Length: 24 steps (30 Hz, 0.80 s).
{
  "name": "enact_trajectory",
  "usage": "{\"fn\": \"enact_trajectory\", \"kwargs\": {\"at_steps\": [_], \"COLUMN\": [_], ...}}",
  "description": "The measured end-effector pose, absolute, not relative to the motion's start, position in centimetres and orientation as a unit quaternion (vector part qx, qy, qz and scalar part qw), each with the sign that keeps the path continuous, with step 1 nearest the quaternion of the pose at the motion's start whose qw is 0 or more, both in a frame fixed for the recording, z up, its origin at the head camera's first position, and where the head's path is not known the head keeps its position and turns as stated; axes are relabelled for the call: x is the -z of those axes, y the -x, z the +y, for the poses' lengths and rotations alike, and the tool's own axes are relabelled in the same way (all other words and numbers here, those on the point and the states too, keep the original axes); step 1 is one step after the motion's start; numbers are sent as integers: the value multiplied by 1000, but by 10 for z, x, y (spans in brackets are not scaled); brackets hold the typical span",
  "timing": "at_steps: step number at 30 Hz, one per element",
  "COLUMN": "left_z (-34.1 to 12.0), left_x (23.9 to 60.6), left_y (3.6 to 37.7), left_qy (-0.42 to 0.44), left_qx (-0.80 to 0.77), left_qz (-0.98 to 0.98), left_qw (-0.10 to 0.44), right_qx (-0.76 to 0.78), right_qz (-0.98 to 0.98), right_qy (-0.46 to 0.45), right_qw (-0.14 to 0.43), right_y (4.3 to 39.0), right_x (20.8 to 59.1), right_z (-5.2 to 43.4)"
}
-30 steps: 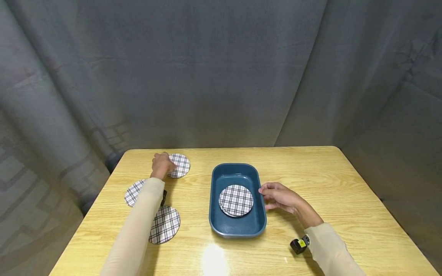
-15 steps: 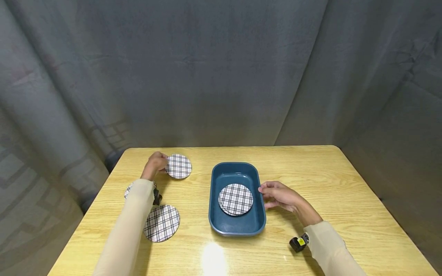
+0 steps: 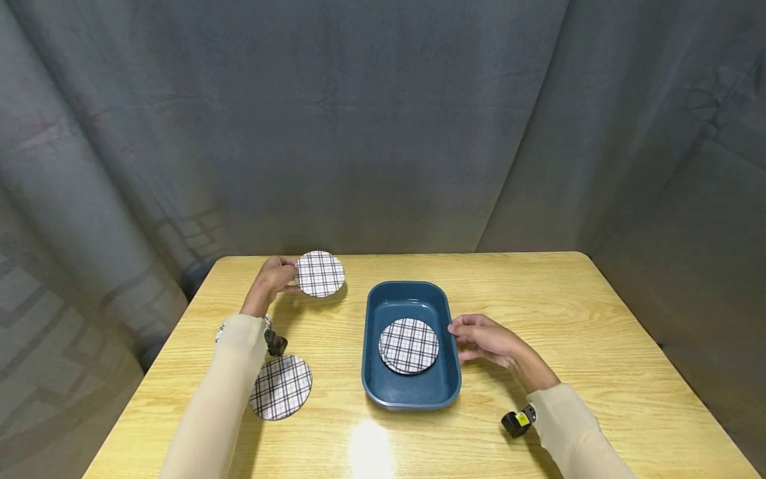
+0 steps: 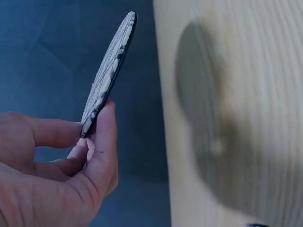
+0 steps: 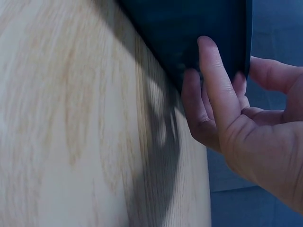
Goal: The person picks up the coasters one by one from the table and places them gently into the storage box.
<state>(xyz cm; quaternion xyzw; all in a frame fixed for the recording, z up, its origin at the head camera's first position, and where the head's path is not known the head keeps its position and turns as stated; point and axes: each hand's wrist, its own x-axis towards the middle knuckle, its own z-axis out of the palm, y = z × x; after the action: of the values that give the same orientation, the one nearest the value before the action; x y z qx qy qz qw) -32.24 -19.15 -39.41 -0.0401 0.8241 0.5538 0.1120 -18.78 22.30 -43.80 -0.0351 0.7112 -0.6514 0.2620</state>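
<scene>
My left hand [image 3: 272, 279] pinches a round plaid coaster [image 3: 320, 273] by its edge and holds it lifted above the table's far left part. In the left wrist view the coaster [image 4: 108, 71] shows edge-on between thumb and fingers [image 4: 102, 142]. A dark blue tray [image 3: 445, 392] sits mid-table with one plaid coaster [image 3: 409, 346] lying in it. My right hand [image 3: 481, 337] rests against the tray's right wall, fingers [image 5: 213, 85] touching the blue side [image 5: 203, 23].
Another plaid coaster [image 3: 280, 387] lies flat on the wooden table [image 3: 598, 332] near the front left; a further one [image 3: 223, 330] peeks out behind my left sleeve. Grey curtains hang behind and around the table.
My left hand has picked the far coaster off the table and carried it up and slightly right. The right hand and tray have stayed put.
</scene>
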Motion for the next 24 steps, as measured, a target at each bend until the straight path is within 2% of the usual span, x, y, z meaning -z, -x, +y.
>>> {"fn": "enact_trajectory", "kwargs": {"at_steps": [6,17,24], "left_z": [-174,-139,-116], "left_x": [379,354,348], "left_y": [315,289,271], "left_qy": [29,-42,-101], "left_qx": [-574,-597,-604], "left_qz": [810,791,774], "left_qw": [112,128,160], "right_qx": [655,659,663], "right_qz": [709,705,701], "right_qy": [37,35,39], "right_qw": [261,260,260], "right_y": [187,187,187], "right_x": [438,440,440], "right_z": [224,224,224]}}
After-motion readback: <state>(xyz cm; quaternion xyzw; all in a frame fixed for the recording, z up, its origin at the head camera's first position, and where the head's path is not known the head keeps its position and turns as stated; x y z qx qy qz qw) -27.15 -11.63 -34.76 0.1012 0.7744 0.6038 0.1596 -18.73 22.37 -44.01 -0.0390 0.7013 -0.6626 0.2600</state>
